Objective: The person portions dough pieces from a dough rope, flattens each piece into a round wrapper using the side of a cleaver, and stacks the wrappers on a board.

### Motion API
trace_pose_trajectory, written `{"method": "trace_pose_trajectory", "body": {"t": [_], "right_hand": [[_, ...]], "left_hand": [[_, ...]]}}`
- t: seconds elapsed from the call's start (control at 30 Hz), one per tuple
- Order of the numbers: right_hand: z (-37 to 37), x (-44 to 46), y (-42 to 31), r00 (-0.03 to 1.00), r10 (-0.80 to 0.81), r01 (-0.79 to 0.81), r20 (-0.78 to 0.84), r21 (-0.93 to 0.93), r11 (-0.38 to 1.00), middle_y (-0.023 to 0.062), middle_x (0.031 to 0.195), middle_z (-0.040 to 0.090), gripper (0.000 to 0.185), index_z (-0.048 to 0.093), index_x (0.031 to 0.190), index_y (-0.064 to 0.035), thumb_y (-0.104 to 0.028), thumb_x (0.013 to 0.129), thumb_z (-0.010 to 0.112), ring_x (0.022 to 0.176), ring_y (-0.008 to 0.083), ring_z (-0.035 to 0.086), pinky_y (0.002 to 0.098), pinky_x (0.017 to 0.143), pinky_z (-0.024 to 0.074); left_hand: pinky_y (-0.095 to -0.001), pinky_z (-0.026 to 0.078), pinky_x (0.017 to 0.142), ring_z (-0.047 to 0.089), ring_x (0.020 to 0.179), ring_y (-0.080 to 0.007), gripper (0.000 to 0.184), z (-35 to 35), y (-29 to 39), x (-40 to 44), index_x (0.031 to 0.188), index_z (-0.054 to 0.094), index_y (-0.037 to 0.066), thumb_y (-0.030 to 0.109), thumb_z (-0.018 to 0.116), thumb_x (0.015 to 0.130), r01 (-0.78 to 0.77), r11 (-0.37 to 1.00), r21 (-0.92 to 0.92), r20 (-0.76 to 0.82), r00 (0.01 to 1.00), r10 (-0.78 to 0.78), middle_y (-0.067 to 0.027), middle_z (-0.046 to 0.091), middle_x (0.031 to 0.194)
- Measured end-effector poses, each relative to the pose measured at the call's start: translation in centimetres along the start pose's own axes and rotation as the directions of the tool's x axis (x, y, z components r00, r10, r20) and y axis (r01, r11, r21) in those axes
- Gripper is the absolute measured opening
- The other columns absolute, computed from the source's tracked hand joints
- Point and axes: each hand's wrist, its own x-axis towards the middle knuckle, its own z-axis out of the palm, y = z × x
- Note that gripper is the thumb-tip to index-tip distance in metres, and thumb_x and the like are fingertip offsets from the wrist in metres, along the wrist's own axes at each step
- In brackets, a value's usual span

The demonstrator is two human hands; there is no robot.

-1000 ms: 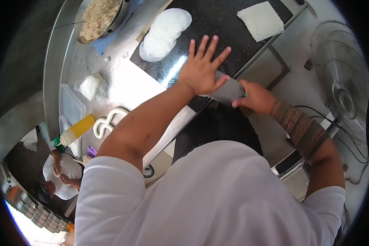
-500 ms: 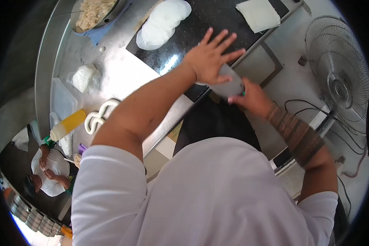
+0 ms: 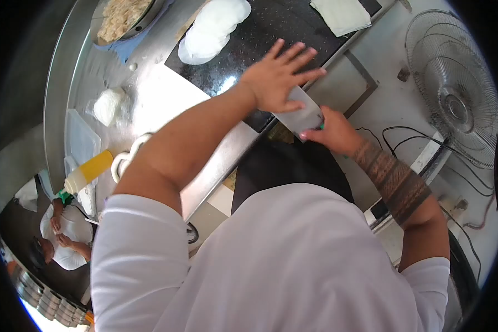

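Left hand has turned slightly toward near edge of black board since earlier frame, fingers fanned wide. Right hand closed on handle end of broad blade. Blade overhangs board's near edge, left thumb over it. Contents under left palm: cannot tell. Overlapping white rounds and white square sheet on board. Yellow bottle on table.

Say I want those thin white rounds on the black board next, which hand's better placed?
Probably the left hand: it's spread open and nearer the white rounds, though overlapping the flat blade. The right hand is farther off and holds that blade.
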Motion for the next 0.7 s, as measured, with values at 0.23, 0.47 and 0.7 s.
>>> {"method": "trace_pose_trajectory", "body": {"t": [0.23, 0.47, 0.7], "right_hand": [[-6.2, 5.5, 0.1, 0.996, -0.054, 0.041, -0.064, -0.195, 0.980, 0.0298, 0.119, 0.071, 0.069, 0.062, 0.125, 0.0038, -0.042, 0.082, 0.091, 0.115, 0.0446, 0.069, 0.0504, 0.097, 0.0542], [-2.9, 4.9, -3.3, 0.999, -0.017, 0.010, -0.046, -0.149, 0.989, 0.0277, 0.115, 0.073, 0.066, 0.063, 0.126, 0.0040, -0.036, 0.082, 0.092, 0.112, 0.0412, 0.071, 0.0479, 0.097, 0.0546], [-3.6, 3.4, -0.5, 0.999, 0.038, -0.038, -0.009, 0.053, 0.998, 0.0281, 0.125, 0.071, 0.069, 0.062, 0.130, 0.0039, -0.040, 0.085, 0.090, 0.124, 0.0394, 0.068, 0.0486, 0.102, 0.0532]], "left_hand": [[-0.0687, 0.018, 0.128, 0.028, 0.161, -0.0414, 0.089, 0.0, -5.2, 5.6, 0.167, 0.037, 0.035, 0.077, 0.057, 0.092, 0.062, 0.984, 0.166, -0.102, 0.994, -0.046, -0.0165, 0.032, 0.175], [-0.0684, 0.016, 0.128, 0.026, 0.161, -0.0428, 0.095, -3.4, -6.0, 1.5, 0.168, 0.038, 0.026, 0.072, 0.065, 0.090, -0.011, 0.998, 0.056, -0.139, 0.990, 0.019, -0.0200, 0.028, 0.175], [-0.0676, 0.016, 0.128, 0.027, 0.161, -0.0426, 0.089, 0.0, -3.5, 3.3, 0.166, 0.040, 0.029, 0.069, 0.064, 0.090, 0.024, 1.000, -0.018, -0.065, 0.998, -0.025, -0.0191, 0.031, 0.174]]}}
